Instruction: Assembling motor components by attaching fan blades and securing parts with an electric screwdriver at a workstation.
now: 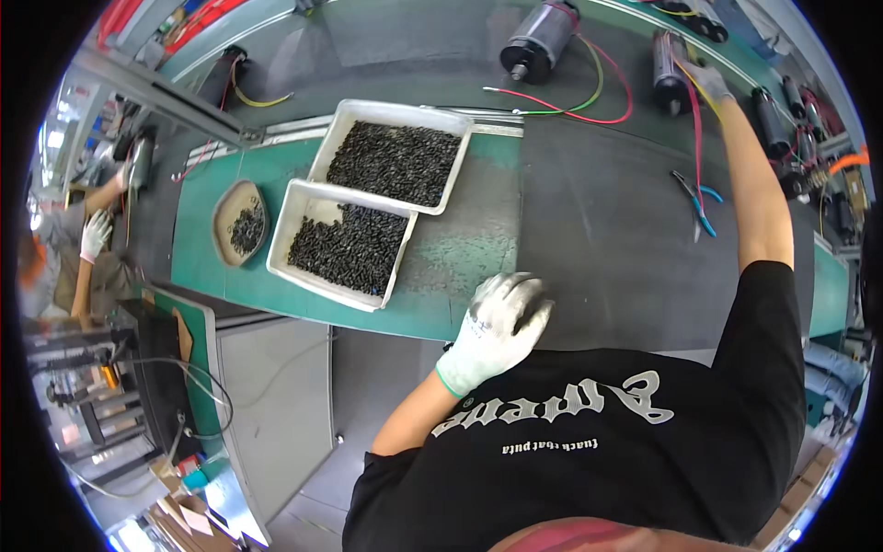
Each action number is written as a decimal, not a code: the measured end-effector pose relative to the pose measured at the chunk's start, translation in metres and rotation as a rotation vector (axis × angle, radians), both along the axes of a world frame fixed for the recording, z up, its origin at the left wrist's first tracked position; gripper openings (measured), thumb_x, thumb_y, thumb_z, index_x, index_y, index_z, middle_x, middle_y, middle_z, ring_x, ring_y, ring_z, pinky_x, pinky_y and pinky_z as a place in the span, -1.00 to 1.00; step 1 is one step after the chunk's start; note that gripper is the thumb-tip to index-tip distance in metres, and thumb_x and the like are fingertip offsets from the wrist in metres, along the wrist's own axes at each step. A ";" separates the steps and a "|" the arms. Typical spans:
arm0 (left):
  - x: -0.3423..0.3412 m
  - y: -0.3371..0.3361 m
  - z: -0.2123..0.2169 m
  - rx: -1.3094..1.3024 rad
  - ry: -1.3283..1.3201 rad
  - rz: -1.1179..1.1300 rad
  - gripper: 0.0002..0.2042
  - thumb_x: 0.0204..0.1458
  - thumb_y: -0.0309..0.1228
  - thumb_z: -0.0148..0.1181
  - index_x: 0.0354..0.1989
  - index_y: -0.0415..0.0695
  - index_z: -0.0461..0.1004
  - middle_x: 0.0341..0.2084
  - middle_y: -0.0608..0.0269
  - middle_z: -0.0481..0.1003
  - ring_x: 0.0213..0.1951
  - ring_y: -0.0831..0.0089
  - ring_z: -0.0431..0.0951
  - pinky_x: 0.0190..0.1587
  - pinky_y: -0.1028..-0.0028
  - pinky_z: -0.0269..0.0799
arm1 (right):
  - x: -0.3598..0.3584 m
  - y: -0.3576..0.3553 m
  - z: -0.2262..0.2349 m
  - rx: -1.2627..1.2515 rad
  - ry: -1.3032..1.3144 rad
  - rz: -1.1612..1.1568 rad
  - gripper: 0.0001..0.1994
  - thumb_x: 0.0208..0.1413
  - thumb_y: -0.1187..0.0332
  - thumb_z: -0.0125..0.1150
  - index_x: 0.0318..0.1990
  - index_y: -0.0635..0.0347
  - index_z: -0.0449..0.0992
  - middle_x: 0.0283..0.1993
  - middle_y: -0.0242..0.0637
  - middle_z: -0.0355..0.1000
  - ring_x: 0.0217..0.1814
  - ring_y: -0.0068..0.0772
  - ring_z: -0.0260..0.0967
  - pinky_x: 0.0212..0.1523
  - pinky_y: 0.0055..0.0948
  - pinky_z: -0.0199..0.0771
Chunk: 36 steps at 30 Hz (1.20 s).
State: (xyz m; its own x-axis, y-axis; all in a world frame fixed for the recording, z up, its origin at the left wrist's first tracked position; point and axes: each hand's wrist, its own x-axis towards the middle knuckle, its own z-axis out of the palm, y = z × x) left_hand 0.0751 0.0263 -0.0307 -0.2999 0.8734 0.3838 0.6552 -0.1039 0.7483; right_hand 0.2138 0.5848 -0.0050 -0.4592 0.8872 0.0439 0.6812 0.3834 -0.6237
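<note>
Resting palm-down near the front edge of the dark surface, the gloved left hand lies with fingers loosely curled together, clamped on nothing. Reaching far out, the right hand touches a dark cylindrical motor by the far edge (whether it grips, I cannot tell). Blue-handled pliers lie between the hands, with bare mat all around. Two white trays of small dark parts sit left, near a brown dish.
</note>
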 end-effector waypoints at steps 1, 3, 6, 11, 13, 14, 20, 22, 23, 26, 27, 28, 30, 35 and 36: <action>-0.001 0.006 -0.001 0.030 0.022 -0.067 -0.79 -0.07 -0.49 0.22 -0.24 -0.26 0.44 -0.25 -0.03 0.50 -0.20 0.01 0.52 -0.11 0.18 0.44 | 0.028 0.054 -0.006 -0.123 0.112 -0.118 -0.58 0.10 0.10 0.21 -0.11 0.32 0.52 -0.32 -0.25 0.54 -0.44 -0.43 0.49 -0.44 -0.41 0.47; -0.008 0.005 -0.011 0.017 -0.010 -0.009 -0.80 -0.07 -0.50 0.20 -0.24 -0.26 0.46 -0.26 -0.01 0.51 -0.20 0.04 0.53 -0.10 0.20 0.44 | 0.036 0.097 -0.009 -0.101 -0.057 -0.238 -0.50 -0.01 -0.01 0.21 -0.06 0.21 0.55 -0.15 -0.18 0.54 -0.16 -0.36 0.48 -0.18 -0.40 0.44; -0.013 -0.010 -0.014 -0.094 -0.070 0.104 -0.83 -0.05 -0.51 0.15 -0.26 -0.26 0.50 -0.27 0.00 0.53 -0.21 0.09 0.55 -0.09 0.25 0.44 | -0.048 -0.081 0.012 0.596 0.105 0.010 -0.64 0.16 0.20 0.10 0.01 0.24 0.49 -0.11 -0.17 0.51 -0.10 -0.40 0.47 -0.14 -0.47 0.44; -0.014 0.004 -0.007 -0.114 -0.228 0.160 -0.86 -0.04 -0.56 0.10 -0.31 -0.25 0.53 -0.34 0.04 0.55 -0.29 0.16 0.58 -0.18 0.36 0.47 | -0.148 -0.234 -0.010 -0.416 0.398 0.411 -0.64 0.24 0.13 0.04 0.00 0.19 0.52 -0.08 -0.38 0.49 -0.31 -0.59 0.40 -0.27 -0.55 0.44; -0.017 0.013 -0.004 -0.125 -0.228 0.157 -0.86 -0.04 -0.58 0.09 -0.31 -0.25 0.53 -0.34 0.05 0.55 -0.30 0.18 0.58 -0.19 0.37 0.47 | -0.170 -0.223 -0.026 -0.539 0.531 0.329 -0.65 0.23 0.12 0.05 -0.02 0.17 0.54 -0.08 -0.36 0.48 -0.36 -0.62 0.40 -0.30 -0.58 0.44; -0.017 0.014 -0.008 -0.142 -0.249 0.143 -0.87 -0.03 -0.57 0.09 -0.31 -0.25 0.52 -0.34 0.06 0.55 -0.29 0.19 0.58 -0.19 0.36 0.46 | -0.178 -0.218 -0.027 -0.606 0.494 0.237 -0.65 0.22 0.11 0.06 -0.03 0.17 0.55 -0.10 -0.34 0.48 -0.41 -0.63 0.40 -0.34 -0.60 0.44; -0.012 0.010 -0.009 -0.122 -0.257 0.194 -0.87 -0.02 -0.55 0.10 -0.30 -0.24 0.52 -0.33 0.05 0.55 -0.28 0.17 0.57 -0.17 0.35 0.45 | -0.228 -0.223 -0.025 -0.428 0.273 0.270 -0.66 0.17 0.14 0.10 -0.13 0.24 0.55 -0.38 -0.31 0.45 -0.44 -0.52 0.42 -0.46 -0.50 0.45; -0.012 0.011 -0.006 -0.100 -0.109 0.185 -0.87 -0.01 -0.54 0.10 -0.29 -0.24 0.52 -0.34 0.03 0.54 -0.28 0.16 0.56 -0.17 0.34 0.45 | -0.251 -0.218 -0.032 -0.575 0.330 0.255 -0.68 0.17 0.16 0.09 -0.13 0.23 0.54 -0.34 -0.28 0.46 -0.38 -0.52 0.44 -0.43 -0.48 0.46; -0.011 0.011 -0.004 -0.084 -0.095 0.189 -0.87 -0.01 -0.54 0.10 -0.29 -0.24 0.52 -0.34 0.03 0.54 -0.28 0.16 0.56 -0.17 0.34 0.45 | -0.261 -0.215 -0.039 -0.731 0.379 0.228 -0.69 0.17 0.17 0.09 -0.13 0.22 0.53 -0.29 -0.25 0.47 -0.32 -0.52 0.45 -0.40 -0.47 0.48; -0.007 0.003 -0.004 -0.150 -0.194 0.235 -0.87 0.01 -0.52 0.11 -0.29 -0.25 0.52 -0.34 0.00 0.53 -0.29 0.13 0.56 -0.18 0.34 0.45 | -0.273 -0.238 -0.045 -0.579 0.523 0.257 -0.68 0.17 0.15 0.05 -0.08 0.16 0.50 -0.21 -0.23 0.47 -0.24 -0.47 0.42 -0.34 -0.43 0.45; -0.006 0.003 -0.006 -0.134 -0.181 0.243 -0.87 0.01 -0.52 0.11 -0.29 -0.25 0.52 -0.34 0.00 0.53 -0.29 0.13 0.56 -0.18 0.34 0.45 | -0.271 -0.235 -0.049 -0.389 0.520 0.254 -0.65 0.16 0.12 0.03 -0.06 0.16 0.49 -0.20 -0.24 0.47 -0.25 -0.46 0.40 -0.34 -0.41 0.43; -0.005 0.004 -0.009 -0.124 -0.204 0.217 -0.87 0.01 -0.51 0.11 -0.28 -0.25 0.51 -0.34 0.01 0.53 -0.29 0.14 0.56 -0.18 0.34 0.45 | -0.263 -0.231 -0.055 -0.284 0.535 0.190 -0.61 0.14 0.06 0.03 -0.09 0.18 0.50 -0.21 -0.26 0.46 -0.28 -0.45 0.37 -0.34 -0.40 0.40; -0.003 0.009 -0.010 -0.135 -0.265 0.187 -0.86 0.02 -0.49 0.13 -0.27 -0.24 0.51 -0.37 0.02 0.52 -0.32 0.19 0.55 -0.21 0.34 0.45 | -0.237 -0.209 -0.053 -0.229 0.604 0.150 -0.59 0.10 -0.02 0.04 -0.22 0.18 0.51 -0.31 -0.32 0.42 -0.40 -0.47 0.31 -0.42 -0.40 0.33; 0.000 0.025 -0.019 -0.040 -0.023 0.323 -0.66 0.00 -0.39 0.21 -0.06 -0.26 0.43 -0.18 -0.06 0.46 -0.17 0.06 0.49 -0.09 0.23 0.42 | -0.114 -0.227 0.054 -0.726 0.465 0.273 -0.72 0.11 0.11 0.07 -0.58 -0.11 0.23 -0.63 -0.60 0.02 -0.71 -0.76 -0.15 -0.70 -0.61 -0.17; 0.001 0.040 -0.009 -0.043 0.130 0.386 -0.57 -0.01 -0.31 0.23 0.00 -0.28 0.39 -0.06 -0.14 0.42 -0.06 -0.05 0.44 -0.01 0.14 0.38 | -0.093 -0.243 0.061 -0.737 0.435 0.239 -0.72 0.11 0.11 0.07 -0.58 -0.11 0.23 -0.63 -0.60 0.02 -0.71 -0.76 -0.15 -0.70 -0.61 -0.17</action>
